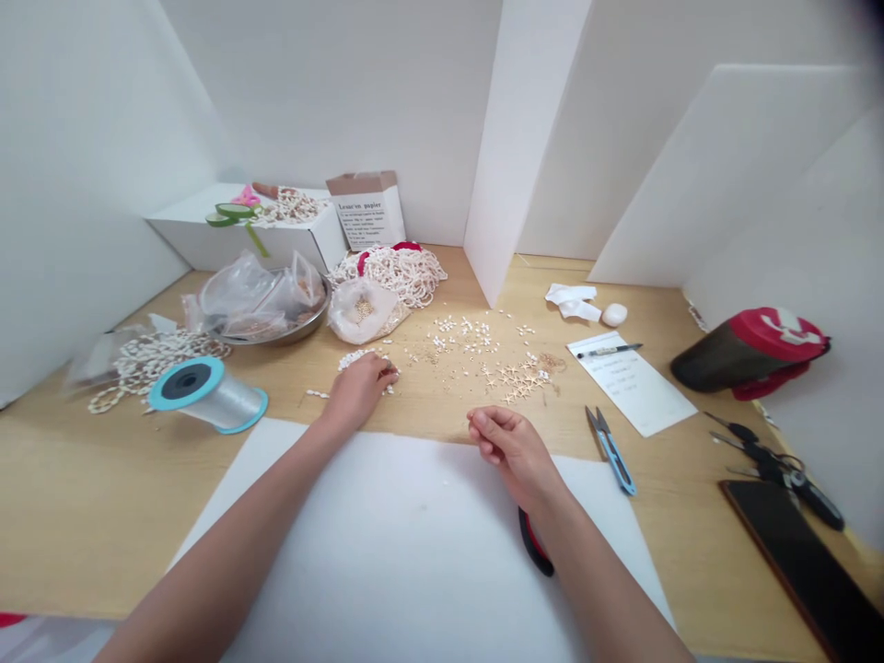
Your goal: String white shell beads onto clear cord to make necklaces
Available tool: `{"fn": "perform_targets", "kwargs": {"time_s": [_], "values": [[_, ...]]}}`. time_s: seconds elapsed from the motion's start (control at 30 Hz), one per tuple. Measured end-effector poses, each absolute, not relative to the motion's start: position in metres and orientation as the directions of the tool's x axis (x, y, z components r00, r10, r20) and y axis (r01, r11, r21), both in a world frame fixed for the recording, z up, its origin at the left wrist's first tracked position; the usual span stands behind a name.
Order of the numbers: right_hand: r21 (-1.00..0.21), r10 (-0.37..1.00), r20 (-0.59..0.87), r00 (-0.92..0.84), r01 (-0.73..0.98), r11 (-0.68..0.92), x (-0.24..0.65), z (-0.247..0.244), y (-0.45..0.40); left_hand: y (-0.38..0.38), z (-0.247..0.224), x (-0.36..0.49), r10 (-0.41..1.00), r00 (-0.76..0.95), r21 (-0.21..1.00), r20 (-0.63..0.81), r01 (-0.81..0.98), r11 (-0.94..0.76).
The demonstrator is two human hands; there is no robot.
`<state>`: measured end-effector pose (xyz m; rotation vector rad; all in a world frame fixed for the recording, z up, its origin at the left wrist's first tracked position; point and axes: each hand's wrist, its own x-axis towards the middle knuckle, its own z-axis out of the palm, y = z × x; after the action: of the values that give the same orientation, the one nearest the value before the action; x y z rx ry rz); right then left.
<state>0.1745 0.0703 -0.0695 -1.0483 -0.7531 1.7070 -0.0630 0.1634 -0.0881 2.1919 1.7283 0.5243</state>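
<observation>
White beads (354, 357): on wooden table (69, 516), partly behind left hand (360, 391), fingers curled, hold unclear | right hand (507, 442): fingertips pinched together, contents indiscernible | spool (235, 405) left, snips (611, 453) right | white panels (331, 74) behind

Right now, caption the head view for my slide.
Left hand at white beads, right hand pinched near star-shaped pieces, blue snips lying farther right.
</observation>
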Motion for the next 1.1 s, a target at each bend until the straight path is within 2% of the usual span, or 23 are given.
{"fn": "perform_targets", "kwargs": {"time_s": [0.4, 0.63, 0.73, 0.83, 0.93, 1.0, 1.1], "values": [[-0.851, 0.937, -0.314, -0.152, -0.393, -0.348, 0.174, -0.070, 0.071, 0.160, -0.084, -0.049, 0.985, 0.144, 0.270, 0.094, 0.949, -0.164], [-0.853, 0.937, -0.308, -0.166, -0.387, -0.349, 0.173, -0.069, 0.071, 0.161, -0.087, -0.054, 0.967, 0.208, 0.371, 0.150, 0.894, -0.249], [-0.860, 0.941, -0.301, -0.155, -0.383, -0.338, 0.174, -0.069, 0.070, 0.160, -0.083, -0.052, 0.959, 0.194, 0.490, 0.208, 0.828, -0.274], [-0.881, 0.955, -0.277, -0.108, -0.369, -0.297, 0.173, -0.069, 0.070, 0.155, -0.075, -0.044, 0.980, 0.110, 0.749, 0.166, 0.632, -0.198], [-0.916, 0.968, -0.248, -0.036, -0.317, -0.247, 0.173, -0.067, 0.070, 0.144, -0.067, -0.031, 0.993, 0.110, 0.966, -0.053, 0.256, 0.023], [-0.940, 0.973, -0.229, 0.022, -0.264, -0.216, 0.172, -0.065, 0.069, 0.135, -0.064, -0.021, 0.956, 0.197, 0.974, -0.217, -0.013, 0.224], [-0.968, 0.977, -0.190, 0.098, -0.183, -0.170, 0.170, -0.062, 0.068, 0.122, -0.063, -0.007, 0.875, 0.300, 0.833, -0.380, -0.301, 0.465]]}}
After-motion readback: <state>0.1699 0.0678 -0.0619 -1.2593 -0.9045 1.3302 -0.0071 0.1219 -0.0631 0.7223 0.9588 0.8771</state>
